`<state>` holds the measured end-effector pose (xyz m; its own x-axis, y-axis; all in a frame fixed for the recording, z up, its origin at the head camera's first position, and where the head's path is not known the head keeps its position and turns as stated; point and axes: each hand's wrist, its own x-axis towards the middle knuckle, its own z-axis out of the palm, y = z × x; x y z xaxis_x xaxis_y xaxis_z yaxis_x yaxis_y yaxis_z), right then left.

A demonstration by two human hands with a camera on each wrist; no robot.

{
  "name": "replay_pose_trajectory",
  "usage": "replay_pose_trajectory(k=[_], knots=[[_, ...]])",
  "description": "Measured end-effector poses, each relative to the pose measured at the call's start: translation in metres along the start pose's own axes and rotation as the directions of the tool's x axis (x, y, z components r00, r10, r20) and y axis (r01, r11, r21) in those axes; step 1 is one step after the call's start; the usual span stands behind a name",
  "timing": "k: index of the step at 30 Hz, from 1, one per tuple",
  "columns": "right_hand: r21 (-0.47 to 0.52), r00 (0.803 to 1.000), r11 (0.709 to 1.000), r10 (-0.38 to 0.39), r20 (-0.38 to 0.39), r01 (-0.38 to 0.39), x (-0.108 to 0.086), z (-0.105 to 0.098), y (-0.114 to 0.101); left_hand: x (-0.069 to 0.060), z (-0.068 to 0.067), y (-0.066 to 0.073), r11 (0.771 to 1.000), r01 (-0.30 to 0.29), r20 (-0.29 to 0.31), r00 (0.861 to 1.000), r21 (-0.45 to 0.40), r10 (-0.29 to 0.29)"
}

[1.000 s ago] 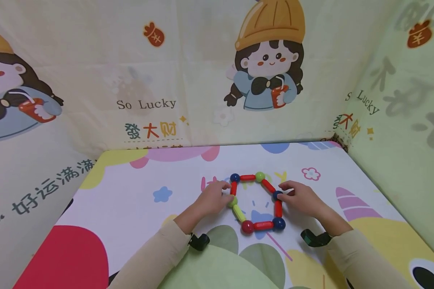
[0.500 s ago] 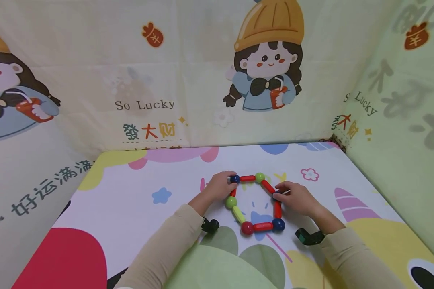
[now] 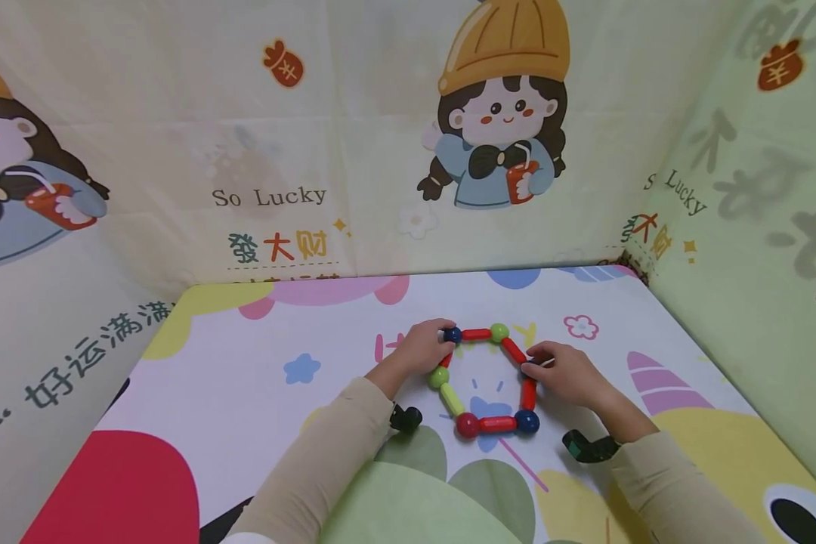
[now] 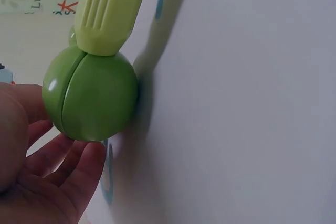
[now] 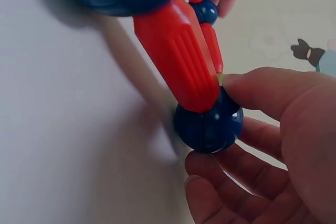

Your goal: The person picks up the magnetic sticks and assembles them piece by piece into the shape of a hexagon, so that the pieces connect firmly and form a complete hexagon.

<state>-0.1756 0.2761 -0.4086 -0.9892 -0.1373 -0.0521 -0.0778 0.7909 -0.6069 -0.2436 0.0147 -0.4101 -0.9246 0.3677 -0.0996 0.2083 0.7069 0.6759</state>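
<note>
A closed ring of toy balls and rods lies on the table. My left hand (image 3: 420, 349) pinches the dark blue ball (image 3: 453, 335) at the ring's far left corner. On the right side, another dark blue ball (image 5: 207, 129) is held between the thumb and fingers of my right hand (image 3: 563, 372). A green ball (image 3: 438, 377) joins a yellow-green rod (image 3: 452, 400) on the left. The near side has a red ball (image 3: 467, 425), a red rod (image 3: 498, 424) and a third dark blue ball (image 3: 527, 421). At the far side sits a second green ball (image 3: 499, 332). My left fingers partly cover the left red rod.
The table (image 3: 245, 408) wears a cover printed with coloured shapes. Patterned cloth (image 3: 374, 151) hangs behind it and at both sides. A small dark camera (image 3: 406, 418) is strapped at the left wrist, and another camera (image 3: 590, 446) at the right.
My left hand has moved from beside the left green ball to the far left dark blue ball. The ring's far part has shifted slightly right. The right hand keeps its hold.
</note>
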Motion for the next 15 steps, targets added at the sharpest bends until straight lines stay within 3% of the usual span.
replay_pose_trajectory(k=[10,15], knots=[[0.006,1.000,1.000,0.024,0.017,-0.024,-0.001,-0.006,0.005,0.003,0.009,0.004,0.999,0.046,-0.067,0.997,0.013,-0.045],[-0.003,1.000,1.000,0.014,0.008,-0.014,-0.002,-0.008,0.010,-0.007,0.002,0.003,0.998,0.058,-0.019,0.998,0.031,-0.057]])
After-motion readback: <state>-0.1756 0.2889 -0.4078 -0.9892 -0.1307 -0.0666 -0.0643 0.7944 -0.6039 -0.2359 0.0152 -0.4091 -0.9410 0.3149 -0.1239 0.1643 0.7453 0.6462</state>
